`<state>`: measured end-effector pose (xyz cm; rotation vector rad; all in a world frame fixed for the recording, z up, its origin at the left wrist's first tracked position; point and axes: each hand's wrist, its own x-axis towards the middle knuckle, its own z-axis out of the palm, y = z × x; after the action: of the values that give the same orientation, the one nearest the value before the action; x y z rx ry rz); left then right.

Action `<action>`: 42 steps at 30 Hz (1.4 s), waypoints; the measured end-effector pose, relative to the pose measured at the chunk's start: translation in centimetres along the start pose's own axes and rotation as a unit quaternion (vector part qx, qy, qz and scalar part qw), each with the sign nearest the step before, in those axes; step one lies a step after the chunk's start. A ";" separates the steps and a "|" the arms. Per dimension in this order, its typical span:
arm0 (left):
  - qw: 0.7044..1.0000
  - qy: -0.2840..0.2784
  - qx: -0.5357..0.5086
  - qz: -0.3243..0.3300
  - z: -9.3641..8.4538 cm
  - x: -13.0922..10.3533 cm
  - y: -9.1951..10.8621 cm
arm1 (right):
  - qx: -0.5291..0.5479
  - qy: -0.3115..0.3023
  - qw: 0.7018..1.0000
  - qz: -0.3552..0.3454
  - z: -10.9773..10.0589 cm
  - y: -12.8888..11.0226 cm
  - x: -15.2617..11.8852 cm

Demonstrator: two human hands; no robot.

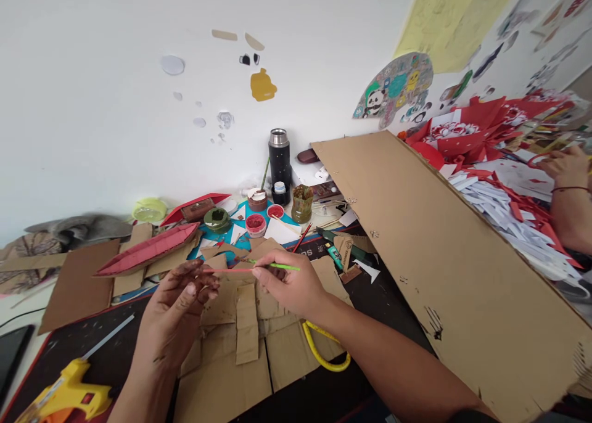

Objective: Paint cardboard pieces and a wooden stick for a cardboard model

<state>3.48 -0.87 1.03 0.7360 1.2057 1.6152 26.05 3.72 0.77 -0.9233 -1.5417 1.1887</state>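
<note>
My left hand, its fingertips smeared with dark paint, pinches one end of a thin red stick. The stick runs level towards my right hand, whose fingertips meet its other end; whether they also grip it I cannot tell. In that right hand is a slim green paintbrush, its brownish tip pointing left above the stick. Beneath both hands lie flattened cardboard pieces. Just beyond stand open paint pots, a red one and a dark green one.
A yellow glue gun lies at front left, near a pink paper boat shape. A large cardboard sheet slants across the right side. A black flask stands by the wall. Another person's hand shows at far right beside paper strips.
</note>
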 end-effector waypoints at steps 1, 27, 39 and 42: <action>1.000 -0.007 0.007 -0.005 0.0 0.0 0.0 | 0.008 0.004 1.000 0.003 0.1 0.1 0.0; 0.985 0.003 0.175 -0.009 0.0 0.3 2.7 | -0.035 0.010 0.991 -0.128 -0.4 -1.0 -0.2; 0.952 -0.005 0.307 -0.003 1.4 -0.1 6.6 | -0.053 0.024 0.983 -0.176 -0.5 -0.7 0.1; 0.944 -0.010 0.329 -0.007 1.7 0.0 6.8 | -0.060 0.019 0.985 -0.161 -0.3 -0.1 0.1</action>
<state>2.68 -0.62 8.00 1.1465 1.7546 1.1733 26.35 3.84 0.94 -0.7339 -1.6717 0.8516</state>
